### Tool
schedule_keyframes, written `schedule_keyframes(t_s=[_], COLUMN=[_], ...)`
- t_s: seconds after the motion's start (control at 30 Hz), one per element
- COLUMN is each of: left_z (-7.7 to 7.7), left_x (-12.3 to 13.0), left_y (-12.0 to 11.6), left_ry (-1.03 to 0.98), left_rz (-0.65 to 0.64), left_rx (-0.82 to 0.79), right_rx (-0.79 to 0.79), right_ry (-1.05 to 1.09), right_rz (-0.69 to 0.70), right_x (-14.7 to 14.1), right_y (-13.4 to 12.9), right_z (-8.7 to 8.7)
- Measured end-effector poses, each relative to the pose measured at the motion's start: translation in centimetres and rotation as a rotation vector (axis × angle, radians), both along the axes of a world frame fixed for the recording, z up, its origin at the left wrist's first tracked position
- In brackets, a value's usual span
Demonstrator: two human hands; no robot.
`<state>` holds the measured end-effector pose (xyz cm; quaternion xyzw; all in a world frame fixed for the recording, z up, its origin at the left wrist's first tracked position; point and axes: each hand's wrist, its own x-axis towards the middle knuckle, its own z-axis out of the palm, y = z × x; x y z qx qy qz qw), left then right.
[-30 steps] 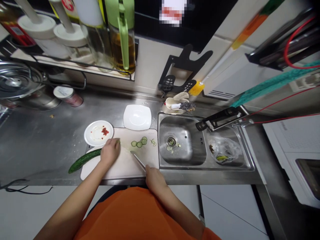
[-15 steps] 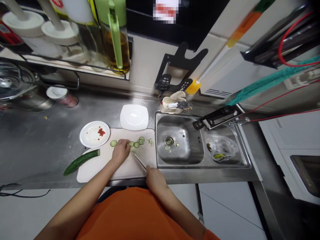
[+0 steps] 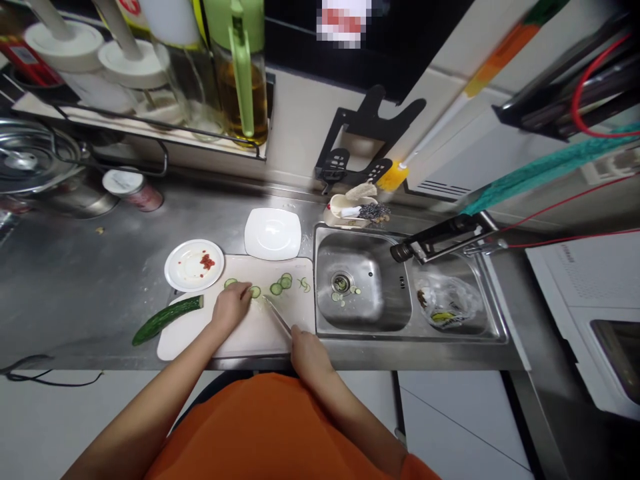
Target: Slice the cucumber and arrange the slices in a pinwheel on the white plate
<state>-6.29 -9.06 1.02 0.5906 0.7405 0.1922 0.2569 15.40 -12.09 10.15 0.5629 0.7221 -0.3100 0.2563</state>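
My left hand (image 3: pixel 231 308) is over the white cutting board (image 3: pixel 280 333), its fingertips closed on the edge of a cucumber slice (image 3: pixel 255 292). My right hand (image 3: pixel 309 352) is wrapped around the handle of a knife (image 3: pixel 278 315), whose blade points up and left with its tip close to that slice. Several cucumber slices (image 3: pixel 281 284) lie right of the tip, and another slice (image 3: pixel 231 283) is partly hidden behind my left hand. Thin cucumber scraps (image 3: pixel 304 285) are near the board's right edge. A cut length of cucumber (image 3: pixel 167 319) rests across the board's left edge.
A round white plate (image 3: pixel 176 275) with red bits stands at the board's back left. A square white plate (image 3: pixel 273 233) is behind the board. To the right is a steel sink (image 3: pixel 370 313) holding a few slices, with a plastic bag (image 3: pixel 453 297) in its second basin.
My left hand has shifted left, and the slice at its fingertips now lies apart from the group on the right. The knife stays nearly where it was. The view has shifted slightly.
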Motion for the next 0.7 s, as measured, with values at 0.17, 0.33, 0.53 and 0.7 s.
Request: schedule_keyframes(t_s=[0.17,0.33,0.53,0.7], left_z=[-1.1,-1.2,-1.5,-1.6], left_x=[0.3,0.6,0.5,0.4], left_y=[-1.2,-1.4,-1.4,-1.4], left_ry=[0.028,0.02,0.015,0.017], left_rz=[-0.006,0.005,0.01,0.004], left_rx=[0.021,0.029,0.024,0.034], right_rx=[0.056,0.056,0.068,0.061], right_ry=[0.017,0.02,0.021,0.019], right_rz=[0.046,0.06,0.055,0.044], right_x=[-1.7,-2.8,-3.0,-3.1], right_y=[0.6,1.1,1.1,0.9], right_z=[0.0,0.2,0.1,-0.2])
